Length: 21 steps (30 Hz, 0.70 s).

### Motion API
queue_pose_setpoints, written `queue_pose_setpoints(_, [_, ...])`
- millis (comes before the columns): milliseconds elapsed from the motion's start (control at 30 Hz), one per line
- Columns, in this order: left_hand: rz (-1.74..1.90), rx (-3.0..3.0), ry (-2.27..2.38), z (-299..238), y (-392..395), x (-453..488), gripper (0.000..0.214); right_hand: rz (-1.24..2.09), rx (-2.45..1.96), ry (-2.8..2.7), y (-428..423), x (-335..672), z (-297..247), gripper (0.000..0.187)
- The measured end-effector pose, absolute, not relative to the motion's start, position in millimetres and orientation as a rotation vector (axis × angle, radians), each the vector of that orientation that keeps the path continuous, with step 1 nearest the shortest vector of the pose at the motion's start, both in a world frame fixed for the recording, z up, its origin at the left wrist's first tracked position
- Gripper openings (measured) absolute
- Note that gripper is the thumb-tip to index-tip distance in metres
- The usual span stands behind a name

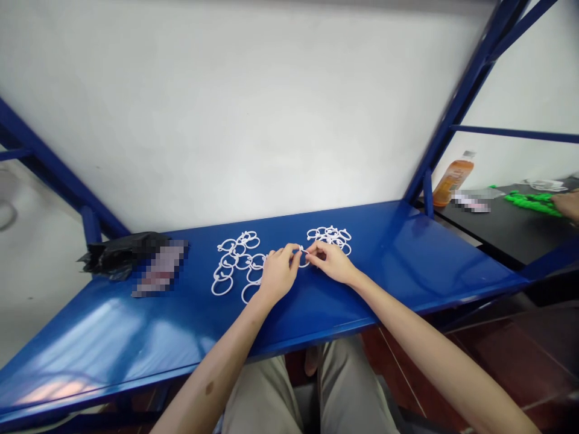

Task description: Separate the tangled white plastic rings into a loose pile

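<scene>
Item, one white ring [304, 266], thin and with a small knob: above the blue tabletop [384, 247], near its middle, between the two hands. Its upper part is mostly covered by fingertips; whether its lower edge touches the surface cannot be told.

Left hand [279, 271]: thumb and forefinger closed in a pinch at the ring's knob; the remaining fingers curled, partly out of sight.

Right hand [333, 262]: thumb and forefinger likewise pinched at the ring's other side, close to the left fingertips; the exact grip is too small to make out.

Item, left group of white rings [239, 253]: loosely spread, several overlapping, knobs visible on some; those nearest the left hand are partly hidden by it. Exact count uncertain.

Item, right group of white rings [332, 232]: more tightly heaped, just beyond the right hand, which covers its near edge; count not legible.

Item, black plastic bag [115, 253]: crumpled, at the tabletop's left end; contents unseen.

Item, flat packet [160, 270]: beside the bag, obscured by pixel blocks, markings unreadable.

Item, bottle of orange-brown liquid [453, 179], white cap, tilted in view, on a black surface [479, 226] at right; label unreadable. Near it, a bright green bundle [534, 203], nature unclear, touched by another person's hand [569, 205], cut off by the picture's edge.
</scene>
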State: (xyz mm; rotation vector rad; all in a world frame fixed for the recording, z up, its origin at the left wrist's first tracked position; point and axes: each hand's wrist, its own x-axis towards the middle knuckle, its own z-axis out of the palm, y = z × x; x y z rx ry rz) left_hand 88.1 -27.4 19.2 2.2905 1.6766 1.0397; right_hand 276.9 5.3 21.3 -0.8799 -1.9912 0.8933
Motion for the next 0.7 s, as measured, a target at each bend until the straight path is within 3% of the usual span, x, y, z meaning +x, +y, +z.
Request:
queue_pose_setpoints(400, [1.115,2.074,1.314,16,-27,79,0.007,0.585,-0.82,-2.194,4,281,18,0.014])
queue_pose_setpoints(700, [1.081,2.107,1.358,15,-24,75,0.007,0.367,-0.751,-2.331,3,282,14,0.016])
